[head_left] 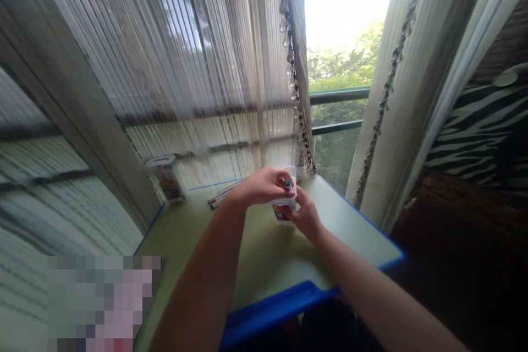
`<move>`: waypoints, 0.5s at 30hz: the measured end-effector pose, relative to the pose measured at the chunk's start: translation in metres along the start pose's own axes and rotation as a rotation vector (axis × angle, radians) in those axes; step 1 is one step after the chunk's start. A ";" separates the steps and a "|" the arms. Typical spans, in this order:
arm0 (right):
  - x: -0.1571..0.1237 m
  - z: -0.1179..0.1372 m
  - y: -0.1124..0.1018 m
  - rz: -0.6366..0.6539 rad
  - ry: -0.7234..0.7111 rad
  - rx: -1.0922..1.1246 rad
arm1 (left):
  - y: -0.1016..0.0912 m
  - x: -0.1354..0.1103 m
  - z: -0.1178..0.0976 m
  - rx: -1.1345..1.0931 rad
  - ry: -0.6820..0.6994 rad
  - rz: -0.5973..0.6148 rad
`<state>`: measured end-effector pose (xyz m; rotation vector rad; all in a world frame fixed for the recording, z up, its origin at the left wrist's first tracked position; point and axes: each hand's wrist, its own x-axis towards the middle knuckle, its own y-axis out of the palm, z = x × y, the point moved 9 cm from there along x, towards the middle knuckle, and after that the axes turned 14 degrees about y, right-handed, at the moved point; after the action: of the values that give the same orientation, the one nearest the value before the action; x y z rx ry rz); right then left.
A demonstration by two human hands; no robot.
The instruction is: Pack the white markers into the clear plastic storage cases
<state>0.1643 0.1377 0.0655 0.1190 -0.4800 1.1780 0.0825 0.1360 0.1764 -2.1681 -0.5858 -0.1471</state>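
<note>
My right hand is wrapped round the lower part of a clear plastic container with a coloured label, upright on the table. Above its top, my left hand is bent over with closed fingers. Between those fingers shows a small green end of what looks like a marker; the rest of it is hidden. Several thin markers lie side by side on the table, to the left of the container and partly behind my left forearm.
A similar clear container with a label stands at the table's back left. The pale table has a blue edge and a blue tray-like lip near me. String curtains hang behind it. A blurred-out patch covers the lower left.
</note>
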 end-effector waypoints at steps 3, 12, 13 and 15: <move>0.000 -0.001 0.000 -0.004 0.003 0.004 | 0.000 0.001 0.003 0.022 0.004 -0.009; 0.000 -0.003 0.000 -0.005 -0.012 -0.007 | 0.001 0.004 0.002 0.117 0.008 0.035; 0.000 -0.003 0.000 -0.006 -0.013 -0.005 | 0.002 0.003 0.001 0.134 -0.002 0.048; 0.001 -0.004 0.000 -0.010 -0.012 -0.004 | 0.004 0.003 0.000 0.179 -0.013 0.085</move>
<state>0.1657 0.1400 0.0620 0.1246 -0.4923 1.1670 0.0870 0.1352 0.1744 -2.0178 -0.4939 -0.0328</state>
